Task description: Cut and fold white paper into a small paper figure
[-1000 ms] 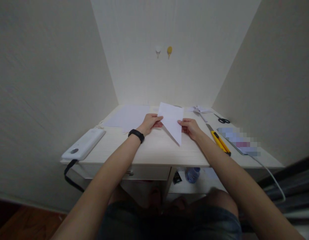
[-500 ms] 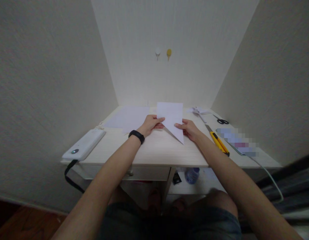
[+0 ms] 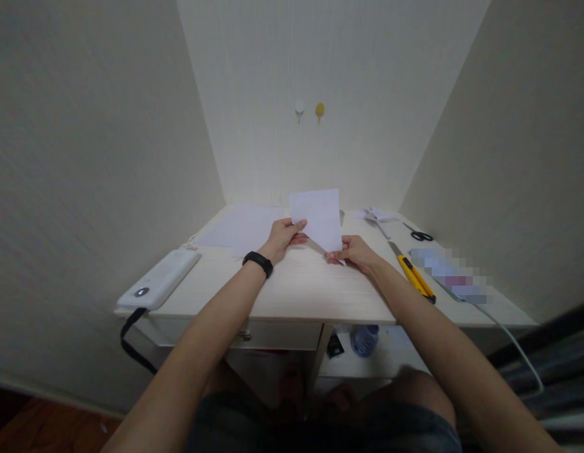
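A folded white paper (image 3: pixel 318 217) stands lifted off the pale wooden desk (image 3: pixel 296 286), its pointed end down near the desk top. My left hand (image 3: pixel 283 237), with a black band on the wrist, pinches the paper's left edge. My right hand (image 3: pixel 352 253) grips the paper's lower tip close to the desk surface. Both forearms reach in from the bottom of the view.
Flat white sheets (image 3: pixel 245 226) lie at the back left. A white device (image 3: pixel 160 280) with a black strap sits on the left edge. A folded paper piece (image 3: pixel 377 216), black scissors (image 3: pixel 420 234), a yellow utility knife (image 3: pixel 415 274) and a cable lie to the right.
The paper has turned and risen more upright. My right hand slid down from the paper's right side to its lower tip; my left hand stayed at the left edge.
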The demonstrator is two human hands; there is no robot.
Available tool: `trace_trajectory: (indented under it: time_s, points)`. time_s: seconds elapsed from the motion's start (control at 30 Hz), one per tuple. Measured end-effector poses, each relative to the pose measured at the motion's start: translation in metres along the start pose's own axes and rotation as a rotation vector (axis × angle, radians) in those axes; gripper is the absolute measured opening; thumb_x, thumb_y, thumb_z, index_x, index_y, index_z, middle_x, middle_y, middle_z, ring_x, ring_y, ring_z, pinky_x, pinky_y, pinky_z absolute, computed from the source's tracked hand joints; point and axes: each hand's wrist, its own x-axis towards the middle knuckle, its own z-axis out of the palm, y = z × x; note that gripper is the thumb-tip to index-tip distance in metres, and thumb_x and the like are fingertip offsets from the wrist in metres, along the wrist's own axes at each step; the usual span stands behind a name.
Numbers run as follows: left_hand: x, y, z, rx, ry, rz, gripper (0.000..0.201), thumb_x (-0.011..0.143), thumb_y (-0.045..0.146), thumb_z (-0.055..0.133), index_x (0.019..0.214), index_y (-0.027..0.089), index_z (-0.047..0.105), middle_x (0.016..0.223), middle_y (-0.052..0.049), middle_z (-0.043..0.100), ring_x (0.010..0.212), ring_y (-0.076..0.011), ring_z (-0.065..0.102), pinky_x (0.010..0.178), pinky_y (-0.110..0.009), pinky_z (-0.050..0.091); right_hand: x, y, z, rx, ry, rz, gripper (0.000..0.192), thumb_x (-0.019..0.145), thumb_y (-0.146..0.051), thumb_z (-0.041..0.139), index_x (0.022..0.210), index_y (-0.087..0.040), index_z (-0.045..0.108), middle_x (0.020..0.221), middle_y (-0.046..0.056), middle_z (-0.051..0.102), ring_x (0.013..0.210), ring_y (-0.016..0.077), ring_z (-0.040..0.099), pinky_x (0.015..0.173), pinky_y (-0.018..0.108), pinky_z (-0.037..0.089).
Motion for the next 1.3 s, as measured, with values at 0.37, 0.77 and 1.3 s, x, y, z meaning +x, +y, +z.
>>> trace_trajectory:
  time_s: [0.37,0.77,1.3]
  points:
    - [0.001,0.000,-0.001,0.010,0.000,-0.016,0.026,0.067,0.018,0.087,0.082,0.009,0.067,0.080,-0.007,0.072,0.063,-0.0107,0.066,0.062,-0.023,0.058,0.000,-0.003,0.004,0.083,0.038,0.057,0.037,0.051,-0.028,0.092,0.080,-0.013,0.075,0.074,0.009,0.076,0.057,0.0159,0.066,0.054,0.026,0.056]
    - [-0.003,0.001,0.002,-0.003,-0.014,0.016,0.026,0.068,0.022,0.086,0.085,0.010,0.070,0.085,-0.007,0.073,0.066,-0.0110,0.066,0.066,-0.024,0.058,0.000,-0.003,0.009,0.168,0.031,0.069,0.033,0.050,-0.024,0.092,0.079,-0.016,0.078,0.079,0.006,0.076,0.063,0.0167,0.067,0.061,0.029,0.061]
    - [-0.005,0.008,0.000,0.079,-0.217,-0.105,0.015,0.077,0.019,0.080,0.082,0.006,0.073,0.084,-0.014,0.075,0.065,-0.0142,0.070,0.065,-0.024,0.059,0.001,-0.018,-0.016,0.086,0.211,-0.024,0.036,0.053,-0.042,0.092,0.066,-0.015,0.071,0.069,0.005,0.072,0.056,0.0126,0.062,0.052,0.023,0.051]
